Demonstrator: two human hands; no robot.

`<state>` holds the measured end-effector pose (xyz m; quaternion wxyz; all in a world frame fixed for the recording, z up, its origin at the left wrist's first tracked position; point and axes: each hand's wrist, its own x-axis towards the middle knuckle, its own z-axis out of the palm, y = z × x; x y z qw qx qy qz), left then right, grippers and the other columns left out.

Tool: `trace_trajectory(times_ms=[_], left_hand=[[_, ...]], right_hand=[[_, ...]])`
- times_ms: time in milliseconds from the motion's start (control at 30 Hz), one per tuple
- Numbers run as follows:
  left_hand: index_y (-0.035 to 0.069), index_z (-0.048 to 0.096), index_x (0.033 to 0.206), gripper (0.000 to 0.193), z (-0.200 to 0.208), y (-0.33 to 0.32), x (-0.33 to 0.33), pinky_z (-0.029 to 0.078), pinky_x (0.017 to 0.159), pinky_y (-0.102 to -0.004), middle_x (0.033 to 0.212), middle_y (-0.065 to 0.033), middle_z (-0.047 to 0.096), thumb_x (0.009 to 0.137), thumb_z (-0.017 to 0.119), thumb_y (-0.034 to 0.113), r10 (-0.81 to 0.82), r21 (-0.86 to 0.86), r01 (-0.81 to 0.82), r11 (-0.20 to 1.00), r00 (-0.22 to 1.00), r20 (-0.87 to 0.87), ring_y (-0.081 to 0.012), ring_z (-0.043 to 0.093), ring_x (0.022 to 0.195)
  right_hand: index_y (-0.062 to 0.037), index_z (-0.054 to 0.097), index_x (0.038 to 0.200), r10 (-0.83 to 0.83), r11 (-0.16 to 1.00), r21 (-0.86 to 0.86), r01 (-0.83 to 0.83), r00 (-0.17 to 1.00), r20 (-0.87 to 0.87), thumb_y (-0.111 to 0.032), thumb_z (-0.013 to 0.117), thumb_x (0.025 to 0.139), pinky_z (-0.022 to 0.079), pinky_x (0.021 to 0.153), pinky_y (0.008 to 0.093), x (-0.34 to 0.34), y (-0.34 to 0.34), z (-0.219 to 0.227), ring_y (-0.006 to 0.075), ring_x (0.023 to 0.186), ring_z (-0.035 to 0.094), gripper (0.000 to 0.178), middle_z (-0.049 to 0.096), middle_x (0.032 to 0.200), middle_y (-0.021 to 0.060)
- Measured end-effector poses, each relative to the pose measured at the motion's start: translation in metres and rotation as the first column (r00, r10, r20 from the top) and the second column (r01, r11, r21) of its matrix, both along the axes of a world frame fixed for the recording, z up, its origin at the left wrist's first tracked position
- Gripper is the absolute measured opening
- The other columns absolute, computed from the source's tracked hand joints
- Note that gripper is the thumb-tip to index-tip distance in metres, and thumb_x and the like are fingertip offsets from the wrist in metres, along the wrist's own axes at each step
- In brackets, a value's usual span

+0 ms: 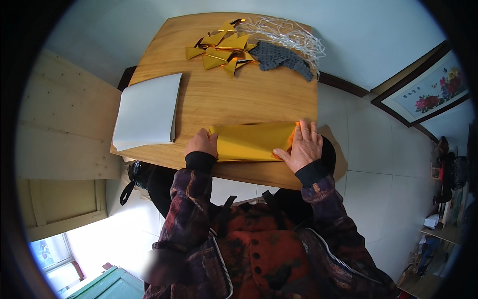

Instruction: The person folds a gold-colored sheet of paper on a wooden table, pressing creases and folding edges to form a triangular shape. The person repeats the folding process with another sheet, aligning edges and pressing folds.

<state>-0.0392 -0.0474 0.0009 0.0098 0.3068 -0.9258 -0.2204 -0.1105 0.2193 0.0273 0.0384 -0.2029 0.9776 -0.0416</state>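
A long folded piece of gold foil paper (251, 143) lies near the table's front edge, its creases running lengthwise. At its left end my left hand (202, 143) is closed, fingers curled on the paper's edge; the fingertips are partly hidden. My right hand (304, 147) rests on the other end with fingers stretched out and thumb apart, pressing the paper down. Orange shows on the paper beside the right fingers. Toward the back lies a pile of folded gold paper pieces (219, 50), pointed and triangular in shape.
A stack of white sheets (149, 109) sits at the left of the wooden table (249, 97). Behind the pile are a grey knitted cloth (282, 58) and a tangle of clear plastic strips (286, 34). A framed flower picture (425, 92) leans at the right wall.
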Motion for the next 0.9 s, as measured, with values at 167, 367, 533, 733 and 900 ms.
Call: trace_trajectory(times_ms=[167,367,533,733,900], left_hand=[[0.006,0.06,0.091,0.029,0.003,0.001,0.001,0.05,0.071,-0.051,0.082,-0.0209,0.068,0.087,0.062,0.035,0.025,0.014,-0.024,1.0,0.999,-0.049,-0.0412,0.065,0.081],[0.008,0.057,0.095,0.021,0.019,0.014,0.015,0.05,0.073,-0.0487,0.101,-0.0181,0.067,0.085,0.063,0.025,0.046,-0.037,-0.054,0.998,0.983,-0.18,-0.0397,0.063,0.092],[0.008,0.054,0.123,0.045,0.017,0.057,0.015,0.039,0.101,-0.0463,0.135,-0.0134,0.051,0.082,0.063,0.021,-0.479,-0.418,0.378,0.826,0.861,-0.169,-0.0329,0.046,0.127],[0.003,0.039,0.143,0.082,-0.01,0.142,0.016,0.012,0.119,-0.0451,0.156,-0.0146,0.028,0.082,0.057,0.055,-0.726,-0.25,0.684,0.685,0.672,-0.15,-0.0303,0.023,0.146],[0.003,0.034,0.146,0.098,-0.013,0.12,0.026,0.009,0.119,-0.0456,0.156,-0.0132,0.027,0.076,0.056,0.067,-0.712,-0.253,0.673,0.696,0.692,-0.118,-0.0283,0.021,0.146]], right_hand=[[0.0094,0.042,0.136,0.0,1.0,-0.015,-0.001,1.0,-0.007,-0.058,0.07,0.076,0.025,0.11,0.056,0.002,0.001,-0.002,0.0401,0.14,0.022,0.095,0.029,0.15,0.0136],[0.0066,0.04,0.139,-0.023,0.999,0.031,0.022,0.999,0.036,-0.06,0.068,0.077,0.02,0.113,0.0556,0.002,-0.002,0.004,0.0392,0.143,0.018,0.095,0.028,0.152,0.0151],[0.006,0.037,0.141,-0.017,0.999,0.038,0.016,1.0,0.023,-0.059,0.068,0.077,0.018,0.114,0.0558,0.002,0.0,0.002,0.0397,0.143,0.018,0.096,0.028,0.153,0.0154],[0.0059,0.037,0.141,-0.017,0.995,0.098,0.016,1.0,0.011,-0.045,0.07,0.08,0.019,0.115,0.0542,0.001,-0.001,0.0,0.0386,0.143,0.02,0.086,0.027,0.153,0.0139],[0.0082,0.036,0.139,0.014,0.998,0.066,-0.014,1.0,-0.003,-0.049,0.07,0.08,0.02,0.114,0.0549,0.002,-0.001,0.004,0.0397,0.142,0.02,0.089,0.027,0.153,0.0152]])
